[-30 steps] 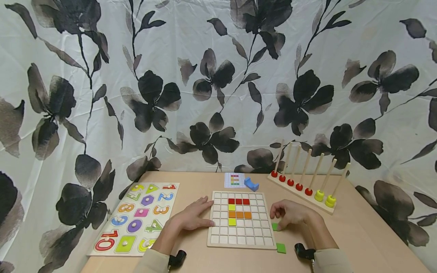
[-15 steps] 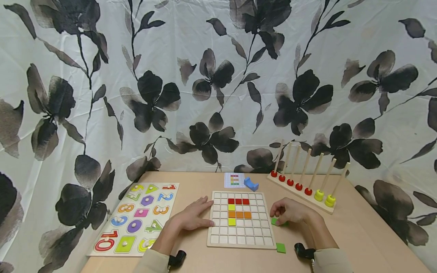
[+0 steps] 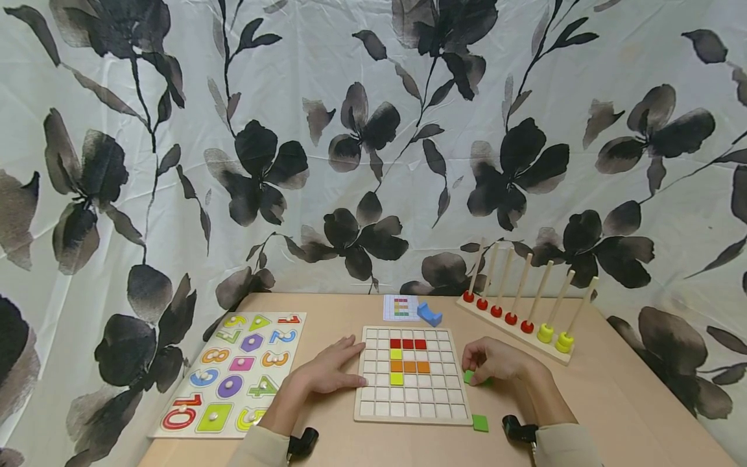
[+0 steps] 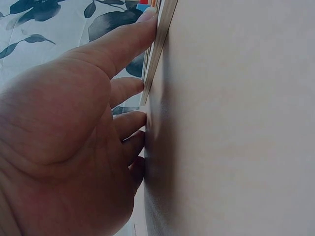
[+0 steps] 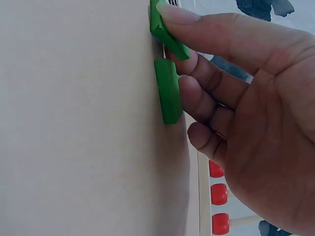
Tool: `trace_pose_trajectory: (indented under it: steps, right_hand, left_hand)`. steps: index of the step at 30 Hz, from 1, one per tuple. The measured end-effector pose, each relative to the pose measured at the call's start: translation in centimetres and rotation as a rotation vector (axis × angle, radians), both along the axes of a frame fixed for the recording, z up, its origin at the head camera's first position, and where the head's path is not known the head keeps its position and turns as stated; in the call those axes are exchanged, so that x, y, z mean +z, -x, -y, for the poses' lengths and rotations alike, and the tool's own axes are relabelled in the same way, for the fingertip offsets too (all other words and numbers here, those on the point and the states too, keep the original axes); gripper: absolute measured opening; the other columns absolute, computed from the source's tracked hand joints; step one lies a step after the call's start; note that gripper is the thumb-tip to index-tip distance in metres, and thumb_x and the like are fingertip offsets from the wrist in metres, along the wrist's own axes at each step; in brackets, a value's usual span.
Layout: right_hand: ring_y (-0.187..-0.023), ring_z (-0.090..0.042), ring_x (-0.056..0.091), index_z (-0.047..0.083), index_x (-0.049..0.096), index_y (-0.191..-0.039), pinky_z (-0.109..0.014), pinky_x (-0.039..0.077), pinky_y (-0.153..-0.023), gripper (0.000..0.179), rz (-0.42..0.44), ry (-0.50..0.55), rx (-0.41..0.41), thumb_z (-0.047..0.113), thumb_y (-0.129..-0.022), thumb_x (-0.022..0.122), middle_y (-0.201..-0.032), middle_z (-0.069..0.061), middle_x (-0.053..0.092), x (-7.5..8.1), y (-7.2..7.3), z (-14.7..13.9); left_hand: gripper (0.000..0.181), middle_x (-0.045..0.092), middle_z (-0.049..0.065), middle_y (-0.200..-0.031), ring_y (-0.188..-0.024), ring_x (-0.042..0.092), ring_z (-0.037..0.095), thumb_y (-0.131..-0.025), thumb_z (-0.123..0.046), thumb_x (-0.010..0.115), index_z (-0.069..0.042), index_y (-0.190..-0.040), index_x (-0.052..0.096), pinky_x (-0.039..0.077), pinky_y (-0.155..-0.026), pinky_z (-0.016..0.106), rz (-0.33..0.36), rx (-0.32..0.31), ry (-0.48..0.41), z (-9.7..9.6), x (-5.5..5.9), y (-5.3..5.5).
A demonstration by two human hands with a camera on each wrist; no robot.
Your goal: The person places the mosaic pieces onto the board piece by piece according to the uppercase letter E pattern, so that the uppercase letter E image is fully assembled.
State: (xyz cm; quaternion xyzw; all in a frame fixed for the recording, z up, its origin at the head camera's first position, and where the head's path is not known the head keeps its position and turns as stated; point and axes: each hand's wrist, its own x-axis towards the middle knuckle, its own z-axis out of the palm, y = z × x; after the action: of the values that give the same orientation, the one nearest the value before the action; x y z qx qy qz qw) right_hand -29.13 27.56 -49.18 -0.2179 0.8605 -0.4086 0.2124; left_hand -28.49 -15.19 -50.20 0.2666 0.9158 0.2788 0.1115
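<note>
A white grid board lies on the table with red, yellow and orange square tiles in some of its cells. My left hand rests at its left edge, fingers spread, thumb on the frame. Right of the board, my right hand pinches a green tile between thumb and fingertips, the tile tilted. A second green tile stands right by the curled fingers in the right wrist view. Another green tile lies by the board's near right corner.
A number and shape puzzle board lies at the left. Behind the grid are a pattern card and a blue curved block. A peg stand with red and yellow beads stands at the back right. Floral cloth hangs behind.
The green tile at my right fingertips has shifted slightly away from me, and more green shows beside the thumb. My left hand has stayed still.
</note>
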Motion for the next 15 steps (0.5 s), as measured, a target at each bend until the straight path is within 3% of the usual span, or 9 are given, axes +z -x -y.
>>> trace_pose_trajectory:
  steps: [8,15]
  right_hand:
    - [-0.077,-0.017,0.056,0.001,0.071,-0.099,-0.023,0.047,-0.062,0.015,0.021,0.039,-0.008,0.004,-0.087,0.080,-0.084,-0.004,0.064,0.01,0.02,0.17]
    - [-0.074,-0.018,0.058,-0.001,0.071,-0.102,-0.025,0.050,-0.064,0.008,-0.042,0.102,-0.010,0.005,-0.096,0.069,-0.087,-0.015,0.067,0.18,0.01,0.22]
  left_hand:
    - [0.083,0.026,0.024,-0.170,-0.159,0.021,0.045,-0.092,-0.049,0.075,-0.009,-0.158,0.044,0.020,-0.127,0.064,0.000,0.000,-0.004,-0.02,0.01,-0.11]
    - [0.083,0.026,0.024,-0.170,-0.159,0.021,0.045,-0.092,-0.049,0.075,-0.009,-0.158,0.044,0.021,-0.127,0.064,0.001,-0.003,-0.005,-0.01,-0.04,-0.08]
